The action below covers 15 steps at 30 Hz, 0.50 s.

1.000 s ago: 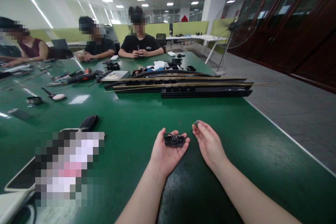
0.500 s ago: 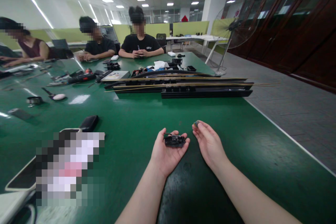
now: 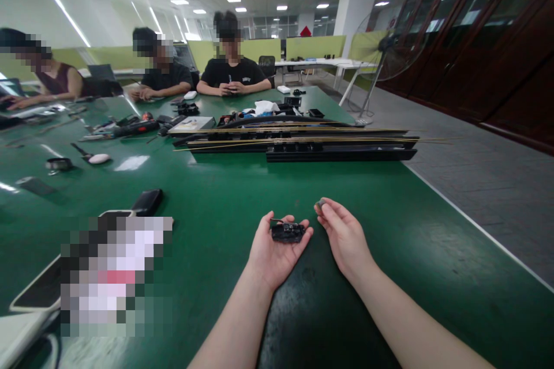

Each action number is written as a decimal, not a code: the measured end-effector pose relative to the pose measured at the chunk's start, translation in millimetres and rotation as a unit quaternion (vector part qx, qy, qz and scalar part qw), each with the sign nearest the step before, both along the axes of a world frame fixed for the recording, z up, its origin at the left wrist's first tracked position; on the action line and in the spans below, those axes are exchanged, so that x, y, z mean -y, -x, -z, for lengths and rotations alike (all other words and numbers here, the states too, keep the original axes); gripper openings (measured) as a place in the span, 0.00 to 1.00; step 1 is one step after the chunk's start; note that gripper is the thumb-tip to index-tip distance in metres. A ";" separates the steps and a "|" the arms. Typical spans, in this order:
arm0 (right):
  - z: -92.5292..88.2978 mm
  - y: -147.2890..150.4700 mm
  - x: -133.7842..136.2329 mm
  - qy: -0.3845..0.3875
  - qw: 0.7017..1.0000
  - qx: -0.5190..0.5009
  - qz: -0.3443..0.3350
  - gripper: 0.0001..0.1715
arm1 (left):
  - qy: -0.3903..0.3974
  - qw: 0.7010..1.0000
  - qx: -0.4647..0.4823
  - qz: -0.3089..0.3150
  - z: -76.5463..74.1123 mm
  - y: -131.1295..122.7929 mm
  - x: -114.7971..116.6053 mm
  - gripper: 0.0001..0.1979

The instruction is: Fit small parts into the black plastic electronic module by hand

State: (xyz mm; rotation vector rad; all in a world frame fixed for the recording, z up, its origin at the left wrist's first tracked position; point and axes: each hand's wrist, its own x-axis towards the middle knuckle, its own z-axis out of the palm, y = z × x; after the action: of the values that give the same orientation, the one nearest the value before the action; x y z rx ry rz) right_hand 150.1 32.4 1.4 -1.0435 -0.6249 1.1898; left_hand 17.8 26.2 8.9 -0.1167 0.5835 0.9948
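Note:
Across the fingers of my left hand (image 3: 274, 253) lies a small black device part (image 3: 288, 232) with a thin dark wire along its upper edge. The palm faces up, and the thumb and fingertips curl around the part. To its right, my right hand (image 3: 346, 236) pinches a small greyish piece (image 3: 321, 204) between thumb and fingertips; its kind is too small to make out. The two hands are close together but apart, both above the green table (image 3: 216, 202).
Long black rails (image 3: 341, 154) with thin yellowish rods (image 3: 242, 142) lie across the table ahead. On the left are a blurred-out screen (image 3: 125, 265), a black case (image 3: 148, 202) and a pinkish oval object (image 3: 99, 158). Several people sit at the far side; a fan (image 3: 385, 43) stands right.
My right hand has shifted slightly left and turned the small piece a little between its fingertips. My left hand stays nearly still with the black part.

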 end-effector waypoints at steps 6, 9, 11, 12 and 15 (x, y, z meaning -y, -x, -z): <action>-4.5 4.0 7.1 -0.062 0.987 0.137 -0.060 0.13 | -0.011 1.000 0.001 -0.008 1.3 -0.2 -0.4 0.14; -5.3 6.0 11.8 -0.115 0.960 0.239 -0.094 0.11 | -0.021 1.000 0.005 -0.014 0.7 -0.7 -0.4 0.13; -4.6 7.0 14.3 -0.161 0.933 0.301 -0.113 0.11 | -0.023 1.000 0.007 -0.015 -0.1 -1.1 -0.4 0.13; -4.0 7.4 15.2 -0.182 0.917 0.330 -0.127 0.12 | -0.021 1.000 0.007 -0.016 -0.5 -1.3 -0.5 0.13; -1.4 7.7 16.6 -0.218 0.869 0.411 -0.170 0.16 | -0.011 1.000 0.004 -0.024 -1.6 -2.0 -0.9 0.13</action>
State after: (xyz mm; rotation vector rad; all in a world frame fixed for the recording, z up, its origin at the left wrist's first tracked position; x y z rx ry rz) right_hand 142.4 15.8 2.9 -1.0436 -1.7237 0.7822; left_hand 19.8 27.1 10.5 -0.1151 0.5641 1.0477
